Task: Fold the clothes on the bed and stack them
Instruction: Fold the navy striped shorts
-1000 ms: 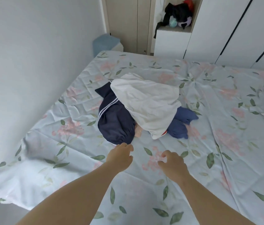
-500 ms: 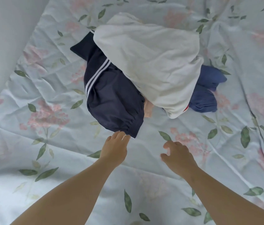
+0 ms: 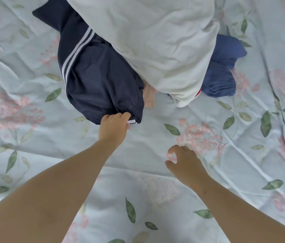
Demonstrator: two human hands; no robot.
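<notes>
A heap of clothes lies on the bed. A dark navy garment with white stripes forms its left side. A white garment is draped over the top, a lighter blue garment sticks out at the right, and a bit of peach cloth shows underneath. My left hand grips the near hem of the navy garment, fingers curled over its edge. My right hand hovers over the sheet nearer to me, fingers loosely curled, holding nothing.
The bed is covered by a pale blue sheet with pink flowers and green leaves, wrinkled all over. Bare sheet stretches in front of the heap and to both sides.
The view has moved in closer over the heap. My left hand has reached forward and taken hold of the navy garment's hem. My right hand has stayed over the sheet.
</notes>
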